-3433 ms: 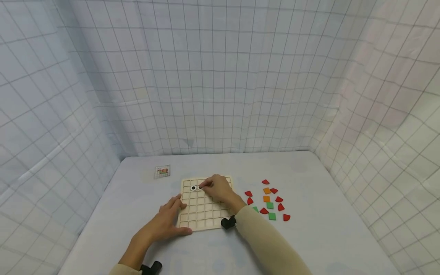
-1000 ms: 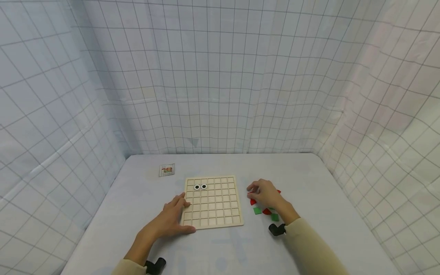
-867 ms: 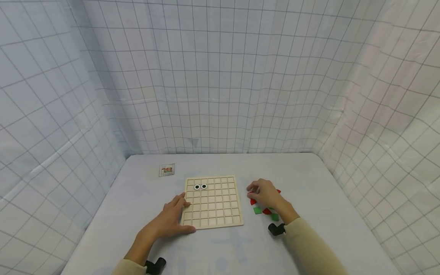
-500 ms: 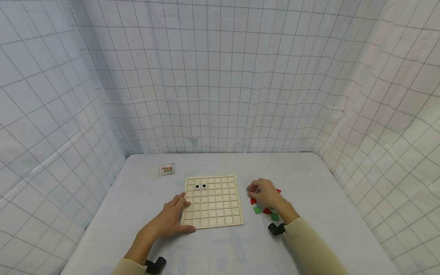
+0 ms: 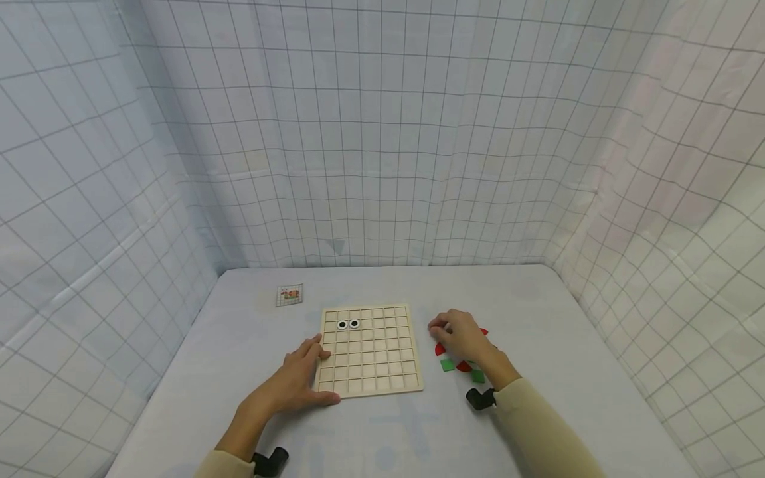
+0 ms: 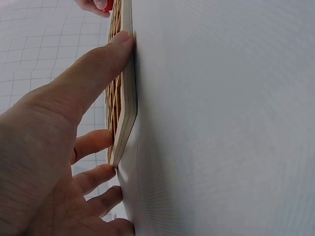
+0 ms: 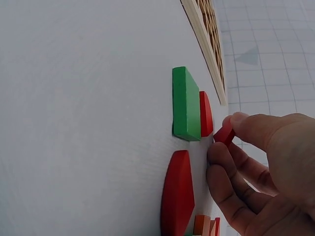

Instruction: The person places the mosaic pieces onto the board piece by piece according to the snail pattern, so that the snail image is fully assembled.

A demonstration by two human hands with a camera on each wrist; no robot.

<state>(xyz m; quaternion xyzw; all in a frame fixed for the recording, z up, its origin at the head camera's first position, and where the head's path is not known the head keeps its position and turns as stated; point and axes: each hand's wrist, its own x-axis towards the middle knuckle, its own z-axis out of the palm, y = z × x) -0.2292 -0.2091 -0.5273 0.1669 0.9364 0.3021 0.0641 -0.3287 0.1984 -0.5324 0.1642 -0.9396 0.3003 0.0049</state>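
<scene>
A red piece [image 7: 225, 133] is pinched between the thumb and fingers of the right hand [image 5: 463, 337], just to the right of the grid board [image 5: 382, 362]. It sits tilted in the grip; whether a corner touches the surface [image 5: 538, 299] I cannot tell.

The left hand [image 5: 295, 382] is at the board's near left corner, its fingers spread: the thumb rests on the board's near edge, while the other fingers reach along its left edge, with one tip over the rim.

Two eye tiles [image 5: 348, 324], white with black dots, lie side by side in the board's second row from the far edge, toward its left.

To the right of the board, under and around the right hand, loose pieces lie flat: red rounded wedges [image 5: 463, 366] and green squares [image 5: 447, 365]. An orange piece [image 7: 202, 224] shows in part at the lower edge of the right wrist view. The hand hides some of the group, so I cannot count it.

Beyond the board's far left corner, well apart from it, lies a small picture card [image 5: 289, 295]. Past the board's far side hangs a white sheet [image 5: 370, 133] with a dark grid.
</scene>
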